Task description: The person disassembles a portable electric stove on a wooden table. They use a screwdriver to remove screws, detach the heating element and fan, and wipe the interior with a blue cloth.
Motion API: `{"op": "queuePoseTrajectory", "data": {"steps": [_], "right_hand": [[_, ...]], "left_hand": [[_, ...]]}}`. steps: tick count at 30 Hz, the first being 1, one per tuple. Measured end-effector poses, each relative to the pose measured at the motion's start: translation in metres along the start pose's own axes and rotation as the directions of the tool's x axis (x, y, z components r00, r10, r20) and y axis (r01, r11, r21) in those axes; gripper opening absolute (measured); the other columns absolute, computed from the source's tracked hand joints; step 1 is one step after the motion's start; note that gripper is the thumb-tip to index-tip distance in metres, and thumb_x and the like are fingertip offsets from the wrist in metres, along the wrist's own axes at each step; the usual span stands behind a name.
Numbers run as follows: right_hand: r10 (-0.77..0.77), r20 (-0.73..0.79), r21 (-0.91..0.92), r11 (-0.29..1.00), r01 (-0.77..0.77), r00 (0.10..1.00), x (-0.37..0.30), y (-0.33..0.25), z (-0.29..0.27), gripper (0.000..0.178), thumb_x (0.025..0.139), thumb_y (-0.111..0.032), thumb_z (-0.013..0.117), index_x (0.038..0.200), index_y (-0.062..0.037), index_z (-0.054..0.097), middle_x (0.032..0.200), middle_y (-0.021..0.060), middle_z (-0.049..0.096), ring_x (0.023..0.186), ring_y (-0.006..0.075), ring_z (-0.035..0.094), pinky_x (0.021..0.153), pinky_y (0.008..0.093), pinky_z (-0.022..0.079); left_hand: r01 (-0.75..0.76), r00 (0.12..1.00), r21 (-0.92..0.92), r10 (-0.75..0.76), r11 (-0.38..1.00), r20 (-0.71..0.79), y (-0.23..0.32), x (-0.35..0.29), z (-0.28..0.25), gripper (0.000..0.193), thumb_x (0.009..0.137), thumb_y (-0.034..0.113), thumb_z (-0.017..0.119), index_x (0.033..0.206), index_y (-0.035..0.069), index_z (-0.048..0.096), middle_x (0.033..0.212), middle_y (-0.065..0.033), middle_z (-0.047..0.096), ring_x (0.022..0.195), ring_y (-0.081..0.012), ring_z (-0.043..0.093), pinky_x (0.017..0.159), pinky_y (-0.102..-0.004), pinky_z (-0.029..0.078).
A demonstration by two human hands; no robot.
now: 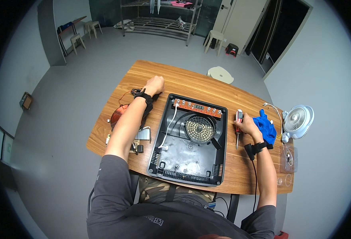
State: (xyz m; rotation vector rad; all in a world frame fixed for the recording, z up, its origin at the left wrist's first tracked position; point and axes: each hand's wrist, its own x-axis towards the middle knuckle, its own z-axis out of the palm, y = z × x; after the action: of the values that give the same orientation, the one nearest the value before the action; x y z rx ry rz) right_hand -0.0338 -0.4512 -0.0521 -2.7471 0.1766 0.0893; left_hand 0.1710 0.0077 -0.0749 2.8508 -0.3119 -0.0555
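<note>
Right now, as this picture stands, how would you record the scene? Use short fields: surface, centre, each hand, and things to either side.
Surface: wooden table
Centre: open black housing with round grille and orange circuit board
Left hand: by the housing's far left corner; hold unclear
Right hand: touching the red-and-black screwdriver
Left side: copper coil, partly behind the forearm
Right side: blue cloth, white fan

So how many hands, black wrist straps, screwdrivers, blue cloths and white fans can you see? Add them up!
Left hand, right hand: 2
Black wrist straps: 2
Screwdriver: 1
Blue cloth: 1
White fan: 1
Total: 7
</note>
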Motion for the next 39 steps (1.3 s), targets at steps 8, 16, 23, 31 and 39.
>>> {"op": "queuePoseTrajectory", "data": {"steps": [8,16,23,31,39], "right_hand": [[-0.016,-0.007,-0.076,0.997,0.015,1.000,0.005,0.004,0.013,0.062,0.084,-0.037,0.078,0.122,0.0088,0.057,0.103,0.0312,0.071,0.100,0.0430,0.071,0.087,0.0440,0.057],[0.019,0.027,-0.030,0.999,-0.018,0.999,0.006,0.002,0.012,0.067,0.082,-0.036,0.080,0.121,0.0125,0.057,0.108,0.0350,0.069,0.105,0.0463,0.069,0.090,0.0450,0.057],[0.029,-0.115,-0.179,0.983,-0.050,0.993,0.000,-0.034,-0.012,0.063,0.087,-0.047,0.074,0.114,0.0089,0.064,0.099,0.0332,0.070,0.097,0.0465,0.070,0.083,0.0499,0.057],[-0.387,0.132,-0.185,0.895,0.406,0.913,-0.001,-0.097,-0.007,0.050,0.085,-0.032,0.080,0.124,-0.0036,0.066,0.123,0.0157,0.059,0.116,0.0364,0.062,0.097,0.0436,0.053],[-0.395,0.075,-0.130,0.907,0.402,0.916,0.012,-0.097,-0.011,0.044,0.082,-0.023,0.083,0.120,-0.0048,0.069,0.120,0.0165,0.063,0.115,0.0376,0.063,0.095,0.0466,0.053]], "left_hand": [[-0.340,0.940,-0.275,0.325,0.899,-0.099,0.032,-0.026,-0.034,0.029,0.090,0.021,0.072,0.109,0.000,0.076,0.103,-0.0205,0.075,0.100,-0.0350,0.072,0.089,-0.0434,0.057],[-0.580,0.812,-0.083,0.583,0.811,0.020,0.088,-0.068,-0.037,0.024,0.089,0.018,0.069,0.106,0.002,0.074,0.107,-0.0171,0.071,0.102,-0.0355,0.068,0.090,-0.0441,0.055],[-0.620,0.772,-0.128,0.631,0.774,0.075,0.080,-0.079,-0.045,0.028,0.086,0.017,0.070,0.110,0.003,0.072,0.104,-0.0146,0.068,0.103,-0.0340,0.068,0.090,-0.0434,0.055],[-0.606,0.784,-0.046,0.606,0.794,0.134,0.083,-0.088,-0.045,0.039,0.078,0.017,0.082,0.113,0.004,0.072,0.105,-0.0117,0.070,0.100,-0.0315,0.069,0.088,-0.0416,0.056],[-0.615,0.785,-0.015,0.614,0.789,0.080,0.089,-0.086,-0.050,0.036,0.076,0.015,0.081,0.109,0.003,0.073,0.102,-0.0149,0.072,0.099,-0.0331,0.070,0.087,-0.0430,0.057]]}}
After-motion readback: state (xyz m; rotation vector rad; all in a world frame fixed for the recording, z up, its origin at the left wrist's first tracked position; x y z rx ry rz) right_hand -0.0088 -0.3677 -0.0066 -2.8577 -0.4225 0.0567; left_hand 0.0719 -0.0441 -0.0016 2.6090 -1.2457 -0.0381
